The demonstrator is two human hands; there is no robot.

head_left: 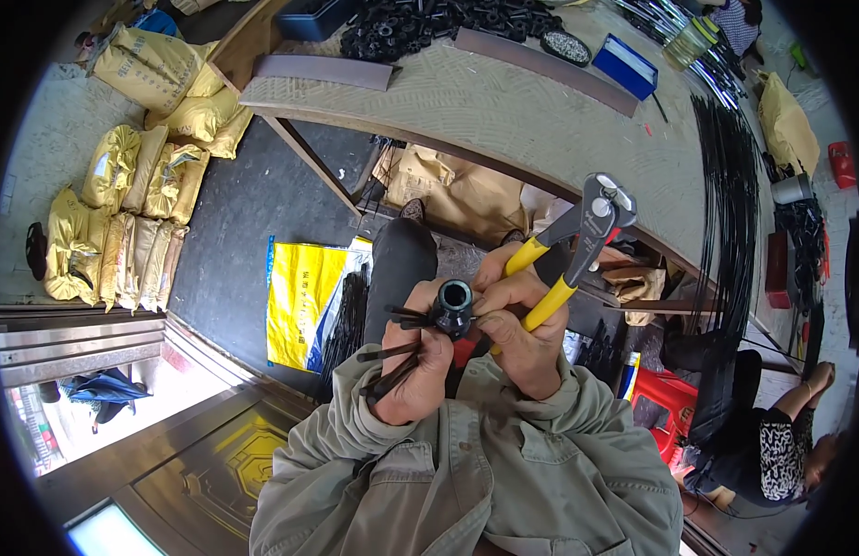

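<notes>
In front of my chest, my left hand point(417, 372) is closed around a black hollow fitting point(448, 324), its round opening facing up. Several thin black rods point(392, 355) stick out leftward between the same fingers. Thumb and fingertips of my right hand point(524, 341) pinch close against the fitting's right side; whatever lies between them is too small to make out. That hand also keeps hold of end-cutting pincers point(575, 243) with yellow handles, their metal head pointing up and away. The pincers' jaws stand apart from the fitting.
Ahead is a workbench point(429, 102) carrying a heap of black parts point(429, 23), a small bowl point(566, 46), a blue box point(626, 67) and long black rods point(726, 204). Yellow sacks point(123, 232) are stacked left. A yellow bag point(304, 296) lies near my leg. A co-worker point(772, 445) is at right.
</notes>
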